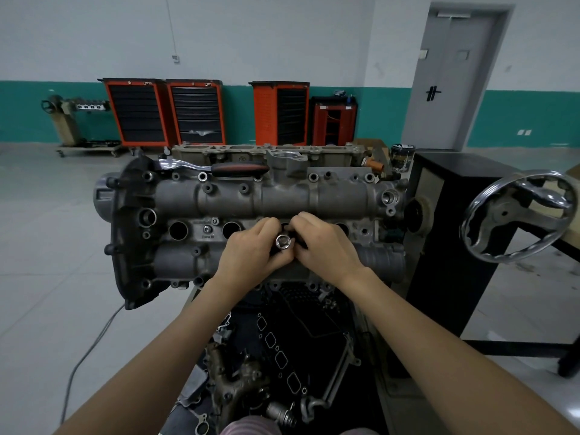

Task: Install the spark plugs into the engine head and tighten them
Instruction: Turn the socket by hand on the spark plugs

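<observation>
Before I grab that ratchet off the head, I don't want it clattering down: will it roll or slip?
The ratchet probably won't roll: its flat chrome head and long handle lie across the engine head. It looks like solid steel, so likely heavy and stiff. The rubbery red-and-black grip should hold better than the polished shank.

Head camera looks forward and down, close over the engine head (251,196) (one wide-angle view).

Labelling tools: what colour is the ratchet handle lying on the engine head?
Black with a red stripe, on the ratchet handle; shank is chrome. Head view shows it best.
</observation>
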A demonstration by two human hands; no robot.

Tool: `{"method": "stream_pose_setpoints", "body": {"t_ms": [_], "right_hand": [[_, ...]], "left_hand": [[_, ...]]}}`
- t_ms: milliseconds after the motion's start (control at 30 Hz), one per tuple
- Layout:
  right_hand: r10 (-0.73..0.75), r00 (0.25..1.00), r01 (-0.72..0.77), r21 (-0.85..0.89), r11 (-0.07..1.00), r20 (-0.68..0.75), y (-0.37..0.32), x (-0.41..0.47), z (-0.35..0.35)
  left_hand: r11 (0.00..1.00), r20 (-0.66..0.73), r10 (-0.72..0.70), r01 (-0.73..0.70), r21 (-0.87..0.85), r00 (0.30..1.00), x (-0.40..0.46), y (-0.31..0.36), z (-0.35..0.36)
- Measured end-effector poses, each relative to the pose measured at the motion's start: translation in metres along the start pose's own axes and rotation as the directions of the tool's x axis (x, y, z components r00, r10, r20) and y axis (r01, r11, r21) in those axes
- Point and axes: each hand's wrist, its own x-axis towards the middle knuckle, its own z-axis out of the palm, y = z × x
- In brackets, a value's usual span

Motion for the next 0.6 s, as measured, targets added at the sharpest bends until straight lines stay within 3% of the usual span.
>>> {"method": "stream_pose_setpoints", "body": {"t_ms": [333, 600], "right_hand": [[-0.013, 1.000, 0.013, -0.025, 1.000, 0.012, -0.0007, 0.0000, 0.0005], [0.013, 1.000, -0.013, -0.007, 1.000, -0.005, -0.0011, 0.0010, 0.0018]], "left_hand": [[0.998, -0.016, -0.025, 0.024, -0.059, 1.000, 0.0002, 0.0010, -0.0003], [1.000, -0.021, -0.007, 0.007, -0.011, 1.000, 0.0006, 0.0001, -0.0009]]}}
